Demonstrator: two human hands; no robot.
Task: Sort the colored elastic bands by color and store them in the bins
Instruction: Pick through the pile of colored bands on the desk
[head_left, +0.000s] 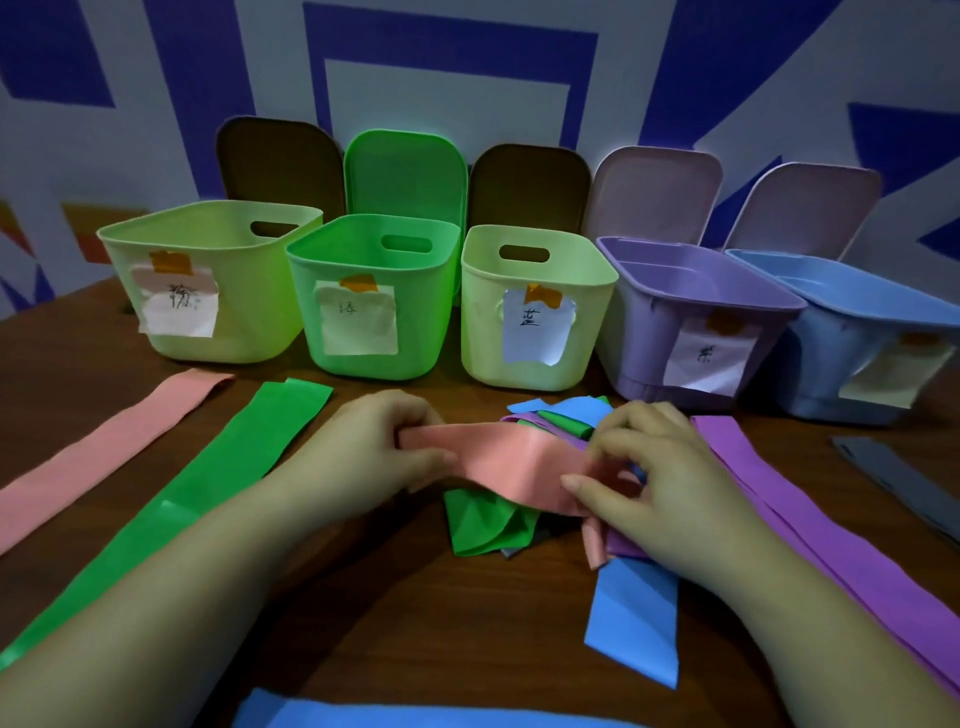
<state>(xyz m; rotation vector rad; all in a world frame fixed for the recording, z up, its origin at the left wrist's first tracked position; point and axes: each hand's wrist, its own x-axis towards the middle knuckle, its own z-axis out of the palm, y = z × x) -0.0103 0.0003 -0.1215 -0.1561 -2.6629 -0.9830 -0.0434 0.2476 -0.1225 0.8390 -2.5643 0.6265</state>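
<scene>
Both hands are out over the table (395, 597), left hand (387, 441) and right hand (652, 475) each pinching an end of a pink band (511, 465), stretched flat just above the mixed pile (493, 525), in front of the bins (535, 306).

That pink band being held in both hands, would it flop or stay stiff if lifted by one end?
Probably floppy: the pink band sags and twists between the left hand and right hand. Likely light, being thin. The pile's green band crumples into folds, suggesting similar limpness.
</scene>
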